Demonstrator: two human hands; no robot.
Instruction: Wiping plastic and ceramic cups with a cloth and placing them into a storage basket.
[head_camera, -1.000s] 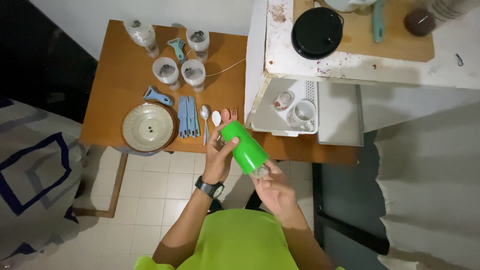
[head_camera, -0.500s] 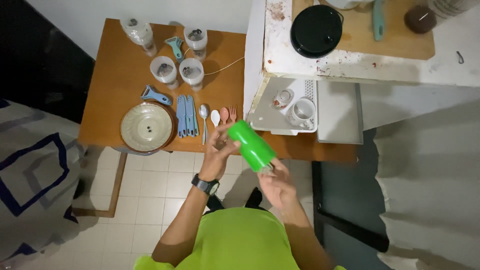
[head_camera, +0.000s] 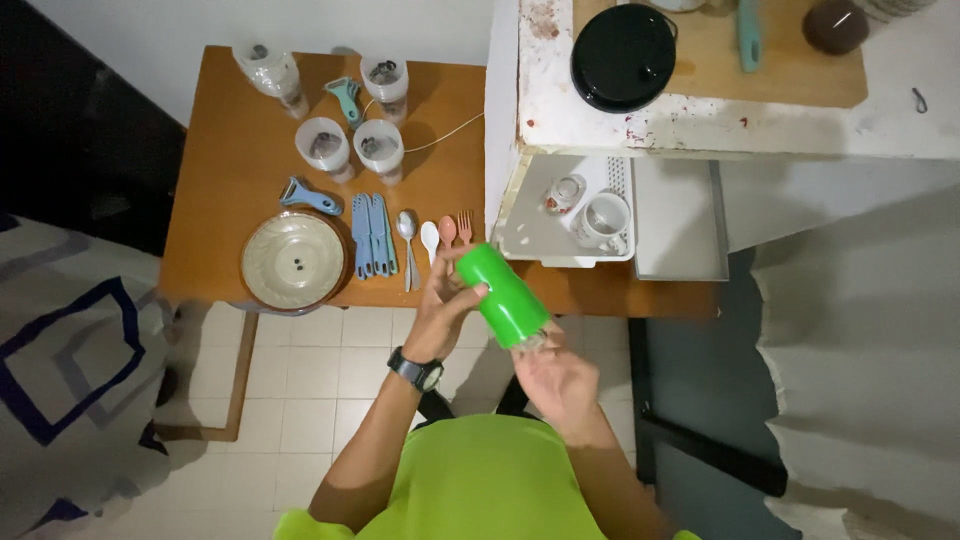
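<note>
A bright green cylindrical tumbler (head_camera: 500, 293) is held tilted between both hands, above the front edge of the wooden table (head_camera: 235, 165). My left hand (head_camera: 446, 304), with a dark wristwatch on the wrist, grips its upper end. My right hand (head_camera: 553, 376) holds its lower end from below. Just beyond the tumbler lie a metal spoon (head_camera: 407, 236), a white spoon (head_camera: 430, 238), a pink spoon (head_camera: 447, 232) and a small fork (head_camera: 465, 226).
On the table: a round patterned plate (head_camera: 294, 260), blue cutlery (head_camera: 370, 235), two peelers, several clear plastic cups. A white drying tray (head_camera: 535, 235) holds a mug (head_camera: 605, 221) and a small cup. A white counter carries a black pan lid (head_camera: 622, 56) and wooden board.
The green tumbler has moved slightly right and tipped further, its near end lower. Both hands have kept their hold and shifted with it.
</note>
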